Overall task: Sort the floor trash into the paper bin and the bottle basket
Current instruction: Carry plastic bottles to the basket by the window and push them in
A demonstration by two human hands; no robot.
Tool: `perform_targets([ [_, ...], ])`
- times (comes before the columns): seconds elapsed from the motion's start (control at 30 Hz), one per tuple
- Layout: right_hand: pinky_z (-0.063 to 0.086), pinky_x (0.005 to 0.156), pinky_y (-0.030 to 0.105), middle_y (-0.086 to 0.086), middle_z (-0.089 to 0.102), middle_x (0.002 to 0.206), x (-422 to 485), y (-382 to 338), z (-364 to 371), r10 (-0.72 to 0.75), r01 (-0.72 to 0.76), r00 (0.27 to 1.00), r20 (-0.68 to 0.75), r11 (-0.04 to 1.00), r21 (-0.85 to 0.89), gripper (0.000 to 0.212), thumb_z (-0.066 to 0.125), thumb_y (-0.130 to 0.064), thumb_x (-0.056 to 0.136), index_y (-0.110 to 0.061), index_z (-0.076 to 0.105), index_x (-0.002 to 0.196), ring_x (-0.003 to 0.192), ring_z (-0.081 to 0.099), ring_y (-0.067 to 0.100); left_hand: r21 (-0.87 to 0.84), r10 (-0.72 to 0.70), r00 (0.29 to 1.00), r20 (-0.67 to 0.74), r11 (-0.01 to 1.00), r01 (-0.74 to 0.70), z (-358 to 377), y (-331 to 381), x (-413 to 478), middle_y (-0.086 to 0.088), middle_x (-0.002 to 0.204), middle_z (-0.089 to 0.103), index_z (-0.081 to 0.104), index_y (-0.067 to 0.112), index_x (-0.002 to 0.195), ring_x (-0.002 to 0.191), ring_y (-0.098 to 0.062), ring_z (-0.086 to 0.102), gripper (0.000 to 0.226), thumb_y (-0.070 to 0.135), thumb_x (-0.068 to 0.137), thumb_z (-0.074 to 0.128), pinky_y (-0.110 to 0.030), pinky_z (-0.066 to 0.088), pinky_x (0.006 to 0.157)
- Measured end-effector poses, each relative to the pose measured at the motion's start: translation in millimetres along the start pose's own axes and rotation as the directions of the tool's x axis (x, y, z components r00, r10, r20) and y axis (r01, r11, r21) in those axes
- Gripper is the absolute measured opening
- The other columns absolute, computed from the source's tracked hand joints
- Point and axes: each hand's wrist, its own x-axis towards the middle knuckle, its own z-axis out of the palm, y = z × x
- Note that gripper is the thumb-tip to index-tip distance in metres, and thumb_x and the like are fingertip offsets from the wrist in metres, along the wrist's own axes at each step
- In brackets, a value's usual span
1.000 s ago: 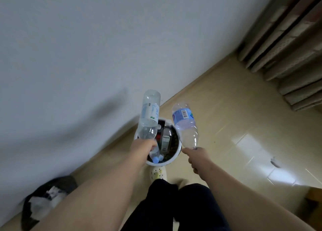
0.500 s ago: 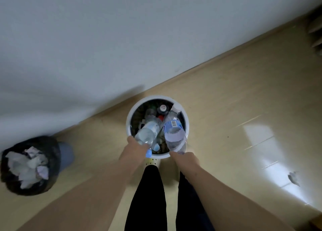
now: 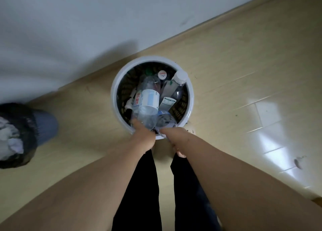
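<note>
Two bottles tip into the bottle basket point(image 3: 190, 98) just ahead, the left hand point(image 3: 143, 137) gripping the labelled bottle point(image 3: 147, 100) and the right hand point(image 3: 174, 137) the second bottle point(image 3: 165, 123), ready to drop inside.

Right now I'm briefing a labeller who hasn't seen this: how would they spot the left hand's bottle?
Start at the white-rimmed basket beside the wall. At its near edge the left hand grips a clear bottle. Unlike its neighbours, its white-and-blue label bears red characters.
</note>
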Motion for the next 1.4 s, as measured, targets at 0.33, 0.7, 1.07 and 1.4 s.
perform_targets([
  [0.33, 0.029, 0.046, 0.024, 0.005, 0.047, 0.058, -11.9, 13.7, -24.5, -0.065, 0.085, 0.985, -0.16, 0.989, 0.123, 0.051, 0.059, -0.058, 0.076, -0.009, 0.052, 0.089, 0.046, 0.038, 0.018, -0.078, 0.086, 0.991, -0.1, 0.993, -0.094, 6.5, -6.9, -24.1, -0.015, 0.121, 0.057, 0.0, 0.029, 0.143, 0.099, -0.037, 0.062, 0.087, 0.033, 0.08, 0.059, -0.048, 0.051, 0.09],
  [0.7, 0.038, 0.079, 0.032, 0.01, 0.052, 0.096, -56.7, 93.0, -47.2, -0.294, 0.303, 0.924, -0.244, 0.953, 0.0, 0.015, 0.047, -0.022, 0.083, -0.009, 0.05, 0.09, 0.085, 0.048, 0.025, 0.097, 0.341, 0.904, -0.257, 0.94, -0.327, 38.7, -18.5, -146.9, -0.004, 0.112, 0.056, 0.031, 0.02, 0.136, 0.095, -0.029, 0.057, 0.048, 0.019, 0.09, 0.045, -0.032, 0.039, 0.074],
  [1.07, 0.044, 0.072, 0.035, 0.01, 0.054, 0.083, -67.9, 264.9, -124.7, -0.237, 0.26, 0.916, -0.323, 0.965, 0.031, 0.013, 0.044, -0.016, 0.085, -0.005, 0.049, 0.08, 0.082, 0.057, 0.03, 0.046, 0.399, 0.916, -0.039, 0.917, -0.397, 194.5, -14.4, -191.8, 0.002, 0.096, 0.054, 0.055, 0.021, 0.101, 0.096, -0.025, 0.063, 0.016, 0.024, 0.088, 0.046, -0.033, 0.048, 0.085],
  [1.4, 0.04, 0.067, 0.03, 0.007, 0.058, 0.102, 11.7, 413.2, -338.5, -0.299, 0.278, 0.868, -0.397, 0.954, -0.109, 0.006, 0.044, -0.019, 0.087, -0.018, 0.05, 0.088, 0.074, 0.05, 0.022, 0.102, 0.394, 0.914, 0.093, 0.91, -0.403, 468.5, 83.1, -189.6, -0.005, 0.098, 0.063, 0.055, 0.02, 0.099, 0.093, -0.027, 0.064, 0.013, 0.023, 0.089, 0.046, -0.03, 0.046, 0.076],
])
